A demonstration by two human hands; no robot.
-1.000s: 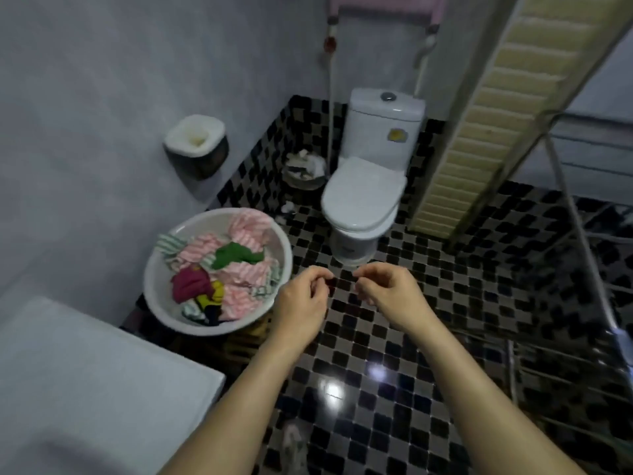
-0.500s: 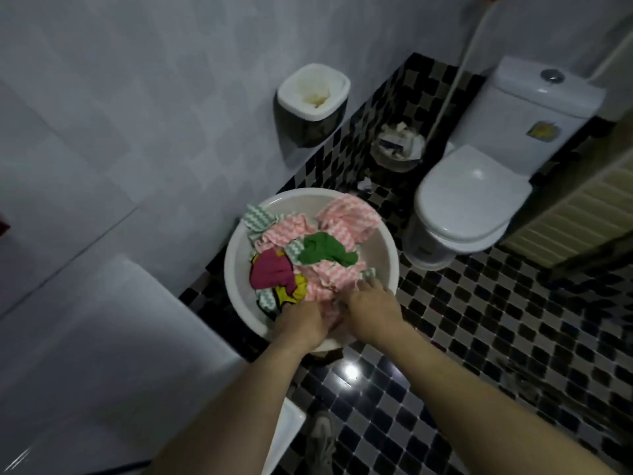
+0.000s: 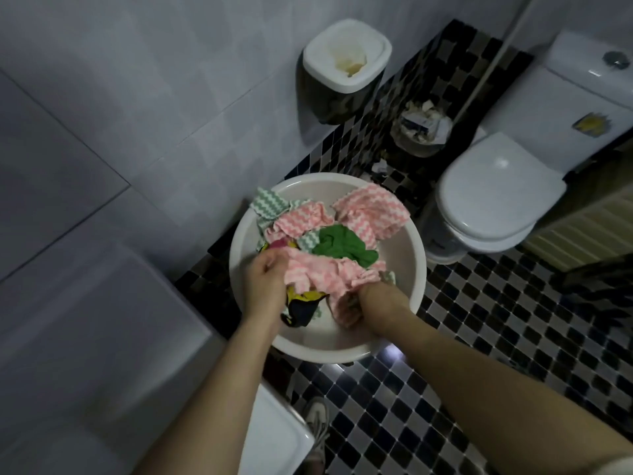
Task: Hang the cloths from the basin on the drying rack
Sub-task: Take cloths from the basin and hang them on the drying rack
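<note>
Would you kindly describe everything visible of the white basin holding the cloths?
The basin is round, wide and shallow, off-white and smooth like plastic, with a rolled rim. It sits level by the tiled wall, beside the toilet. Crumpled cloths, pink, green and yellow, fill most of it. The left hand and right hand reach inside, each gripping the nearest pink cloth.
</note>
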